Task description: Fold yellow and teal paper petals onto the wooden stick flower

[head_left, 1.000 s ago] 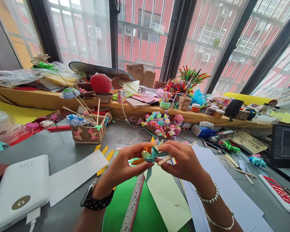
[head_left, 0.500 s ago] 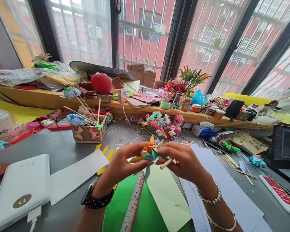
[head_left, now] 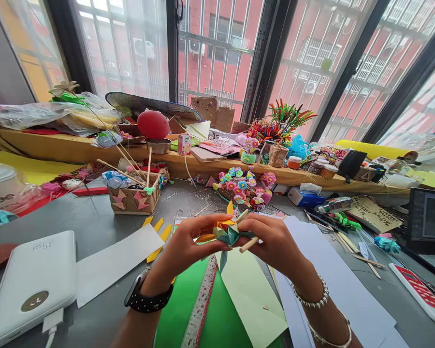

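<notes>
Between my two hands is a folded paper flower with orange and teal parts, held above the green sheet. My left hand pinches its left side, thumb below and fingers above. From the right, my right hand grips the flower's edge with thumb and fingertips. A thin wooden stick also runs through the fingers of my right hand, its blunt end pointing toward me. Below lie a pale green paper sheet, a patterned ruler and a green sheet.
A white power bank and a white paper strip lie to the left. White sheets and a red calculator are at right. Behind stand a cardboard basket and a bunch of small crafted flowers.
The paper flower has turned slightly between my fingers, so its teal part now faces me more as a rounded cup. Both hands stay in nearly the same place.
</notes>
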